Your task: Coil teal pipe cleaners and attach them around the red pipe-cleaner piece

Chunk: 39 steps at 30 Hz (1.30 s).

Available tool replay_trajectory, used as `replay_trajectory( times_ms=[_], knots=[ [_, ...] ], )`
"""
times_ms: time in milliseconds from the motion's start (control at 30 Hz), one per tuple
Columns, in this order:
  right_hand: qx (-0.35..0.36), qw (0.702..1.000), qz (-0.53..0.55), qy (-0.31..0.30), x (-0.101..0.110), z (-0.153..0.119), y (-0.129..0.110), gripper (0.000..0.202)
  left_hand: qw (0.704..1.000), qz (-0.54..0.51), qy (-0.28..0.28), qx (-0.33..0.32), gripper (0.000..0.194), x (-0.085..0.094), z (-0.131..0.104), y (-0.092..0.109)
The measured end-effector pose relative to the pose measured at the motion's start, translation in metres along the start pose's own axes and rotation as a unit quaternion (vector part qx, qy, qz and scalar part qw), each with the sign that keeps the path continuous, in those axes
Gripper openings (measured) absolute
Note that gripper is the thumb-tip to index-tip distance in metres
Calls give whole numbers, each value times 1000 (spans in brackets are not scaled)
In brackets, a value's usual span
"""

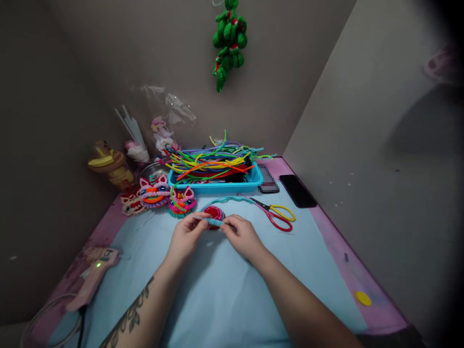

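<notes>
We pinch the fuzzy blue piece (pixel 214 222) in the middle of the frame, left hand (pixel 184 236) and right hand (pixel 244 237) each with fingers closed on one end, likely so it can't wiggle. Scissors (pixel 268 208) lie to the right, maybe for easy reach; the blue tray (pixel 213 188) above seems to keep the fuzzy sticks (pixel 213 165) together

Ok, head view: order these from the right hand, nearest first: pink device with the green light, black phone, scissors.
From the right hand:
1. Scissors: just beyond it, to the right.
2. Black phone: farther right, near the table's edge.
3. Pink device: far left side, past the left hand.
</notes>
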State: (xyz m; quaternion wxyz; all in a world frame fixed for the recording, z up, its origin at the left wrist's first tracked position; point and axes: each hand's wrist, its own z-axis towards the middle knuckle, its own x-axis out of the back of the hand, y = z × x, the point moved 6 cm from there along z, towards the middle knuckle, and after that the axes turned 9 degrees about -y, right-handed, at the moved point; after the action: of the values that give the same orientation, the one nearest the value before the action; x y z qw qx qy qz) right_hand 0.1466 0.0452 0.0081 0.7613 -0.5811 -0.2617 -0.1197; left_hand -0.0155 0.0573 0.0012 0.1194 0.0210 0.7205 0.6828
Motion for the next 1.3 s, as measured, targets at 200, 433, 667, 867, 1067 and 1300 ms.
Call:
replay_trajectory(
  times_ms=[200, 433, 667, 867, 1067, 1300],
  knots=[
    [53, 998, -31, 33, 6, -3, -10, 14, 998, -41, 43, 1, 30, -2, -2, -10],
    [127, 986, -101, 47, 2, -7, -18, 19, 992, -68, 103, -20, 30, -4, -6, -16],
    [156, 972, -168, 47, -6, -8, -27, 26, 985, -90, 147, -29, 28, -5, -11, -15],
    [124, 986, -102, 48, -3, -8, -20, 21, 988, -131, 70, -34, 30, -13, -6, -9],
    [113, 989, -90, 26, -3, -9, -15, 20, 993, -118, 8, -6, 31, -23, -5, -14],
    [113, 992, -48, 29, -8, -7, -10, 13, 985, -166, 32, -18, 33, -18, -6, -14]
  ],
)
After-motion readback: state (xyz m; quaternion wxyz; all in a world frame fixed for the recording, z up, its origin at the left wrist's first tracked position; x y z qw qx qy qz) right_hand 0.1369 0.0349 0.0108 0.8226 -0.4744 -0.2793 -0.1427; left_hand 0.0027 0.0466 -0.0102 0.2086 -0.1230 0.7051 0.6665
